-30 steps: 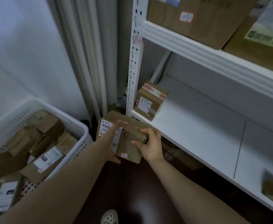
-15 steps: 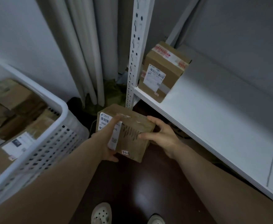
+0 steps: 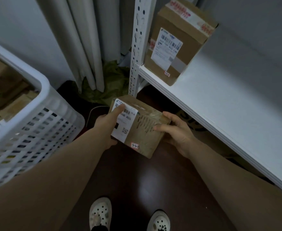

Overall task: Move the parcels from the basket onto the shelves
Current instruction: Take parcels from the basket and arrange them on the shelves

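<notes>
A small brown cardboard parcel with a white shipping label and a small handwritten sticker is held in front of me, below the white shelf. My left hand grips its left side, index finger lying across the label. My right hand grips its right end, thumb on top. A second taped parcel stands on the shelf at its left end, beside the perforated upright. The white plastic basket at my left holds more brown parcels, mostly out of frame.
Grey curtains hang behind the basket and the shelf upright. A green crumpled bag lies on the dark floor at their foot. My two white shoes show at the bottom. Flat cardboard lies under the shelf.
My view has tilted down and closed in on the shelf's left end. Both hands still hold the parcel, my left index finger now further up the label.
</notes>
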{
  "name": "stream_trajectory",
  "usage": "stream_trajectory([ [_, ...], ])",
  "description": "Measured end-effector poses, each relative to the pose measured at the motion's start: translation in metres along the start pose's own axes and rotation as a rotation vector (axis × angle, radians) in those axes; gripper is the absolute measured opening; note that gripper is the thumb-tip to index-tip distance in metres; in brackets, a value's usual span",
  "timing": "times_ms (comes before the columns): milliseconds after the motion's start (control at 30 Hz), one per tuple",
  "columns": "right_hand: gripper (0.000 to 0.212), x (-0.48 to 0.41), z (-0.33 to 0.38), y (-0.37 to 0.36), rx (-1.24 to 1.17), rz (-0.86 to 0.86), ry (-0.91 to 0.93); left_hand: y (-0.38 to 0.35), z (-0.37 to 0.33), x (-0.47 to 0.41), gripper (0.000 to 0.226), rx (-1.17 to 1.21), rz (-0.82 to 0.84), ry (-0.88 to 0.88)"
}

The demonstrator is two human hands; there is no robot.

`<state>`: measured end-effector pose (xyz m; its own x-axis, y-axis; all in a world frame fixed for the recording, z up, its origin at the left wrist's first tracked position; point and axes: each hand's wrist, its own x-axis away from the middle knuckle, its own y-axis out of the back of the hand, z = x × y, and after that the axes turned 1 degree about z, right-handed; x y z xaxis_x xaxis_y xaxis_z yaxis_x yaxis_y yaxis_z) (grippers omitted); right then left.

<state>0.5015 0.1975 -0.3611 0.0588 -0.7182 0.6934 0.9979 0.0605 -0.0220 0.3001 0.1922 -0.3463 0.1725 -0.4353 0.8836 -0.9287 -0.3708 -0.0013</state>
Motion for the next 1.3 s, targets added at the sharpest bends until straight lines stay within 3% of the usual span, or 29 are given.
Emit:
stream_trajectory([
  [233,0.067,-0.018,-0.024,0.012,-0.015,0.012,0.022,-0.012,0.012,-0.027,0.116,-0.05,0.031,0.054],
  [433,0.071,-0.03,-0.036,0.019,-0.095,-0.058,0.026,-0.021,0.019,-0.039,0.123,-0.05,-0.008,0.072],
  [567,0.064,-0.03,-0.037,0.026,-0.11,-0.116,0.0,-0.024,0.027,-0.044,0.101,-0.04,-0.039,0.004],
  [733,0.075,-0.03,-0.037,0.027,-0.106,-0.159,-0.019,-0.023,0.029,-0.044,0.046,0.0,-0.016,-0.092],
  [800,0.059,-0.03,-0.036,0.026,-0.12,-0.17,-0.018,-0.021,0.028,-0.045,0.03,-0.002,-0.028,-0.096],
  [933,0.037,-0.026,-0.032,0.024,-0.154,-0.166,-0.027,-0.021,0.027,-0.04,0.025,0.019,-0.051,-0.123],
  [1300,0.047,-0.02,-0.025,0.021,-0.19,-0.21,-0.015,-0.023,0.024,-0.032,0.023,0.055,-0.067,-0.128],
])
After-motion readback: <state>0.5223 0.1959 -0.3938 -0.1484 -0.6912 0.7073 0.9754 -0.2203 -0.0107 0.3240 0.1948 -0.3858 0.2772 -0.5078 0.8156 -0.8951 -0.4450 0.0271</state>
